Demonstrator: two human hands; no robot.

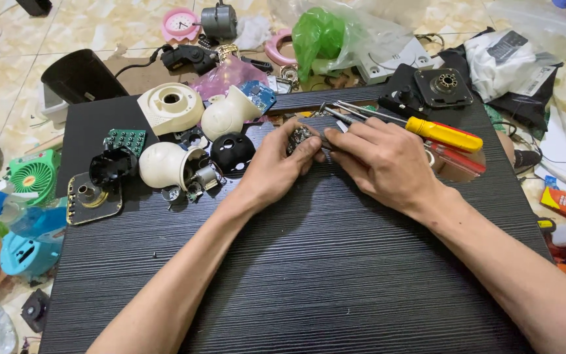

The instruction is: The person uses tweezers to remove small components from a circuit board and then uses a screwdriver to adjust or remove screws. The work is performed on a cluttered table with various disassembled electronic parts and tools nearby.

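Fingers (310,148) of the left hand (276,164) are curling around a small dark part (299,136) and pinching it from below and from the side. Fingers of the right hand (384,160) are pressing together on the other side of the same small dark part, so it is sitting right between both sets of fingertips, just above the counter (309,262). Most of the part is hiding behind the fingers, so its shape is hard to tell.

Just behind the right hand, a screwdriver with a yellow handle (443,133) is lying on the counter, near some thin metal tools (355,111). To the left of the left hand, a black dome shell (232,152) and a white round shell with a small motor (171,165) are lying close by. A small green circuit board (126,139) is lying farther left.
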